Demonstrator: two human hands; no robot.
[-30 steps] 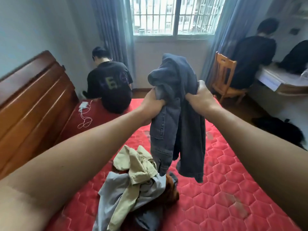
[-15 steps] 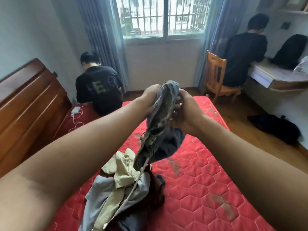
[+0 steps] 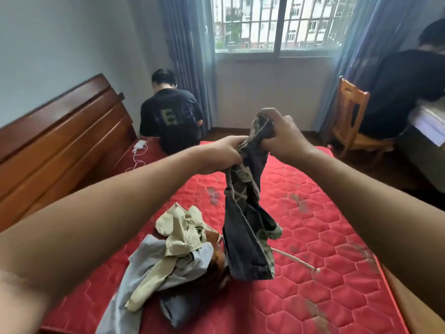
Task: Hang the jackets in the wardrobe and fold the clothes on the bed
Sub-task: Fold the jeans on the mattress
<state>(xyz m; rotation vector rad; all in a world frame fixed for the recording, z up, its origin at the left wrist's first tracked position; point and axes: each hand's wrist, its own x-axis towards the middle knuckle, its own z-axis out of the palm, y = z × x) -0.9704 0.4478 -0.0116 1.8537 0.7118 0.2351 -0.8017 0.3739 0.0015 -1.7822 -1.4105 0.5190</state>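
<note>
Observed through the head view. Both hands are raised over the bed [image 3: 332, 280], and both hold one dark denim garment [image 3: 243, 237] at its upper end.

Left hand [image 3: 226, 153]: fingers [image 3: 235, 147] curled tight round the bunched fabric, knuckles up.

Right hand [image 3: 281, 136]: fingers [image 3: 269, 141] curled, pinching the top edge just beside the left hand and slightly higher. The two hands are close together, with only cloth between them.

The garment hangs straight down from this grip in a narrow, twisted column. Its inner face shows a mottled green pattern. The lower hem sits at the level of the mattress, right beside the pile of clothes [image 3: 154, 268]; I cannot tell whether it rests on the mattress or hangs just clear. A pale cord [image 3: 297, 261] trails from the garment to the right, above the red quilting.

The pile lies on the near part of the bed, to the left of the hanging garment. A beige piece [image 3: 185, 227] is on top, a pale grey-blue piece under and around it, and a brown piece [image 3: 215, 263] at its right edge. All are crumpled, none folded.

Surroundings: a wooden headboard [image 3: 60, 141] on the left. One person [image 3: 171, 121] sits on the far corner of the bed, back to me, with a white charger [image 3: 140, 145] and its cable beside them. A second person [image 3: 407, 88] sits on a wooden chair [image 3: 350, 109] at the right, leaning on a surface [image 3: 427, 121].
</note>
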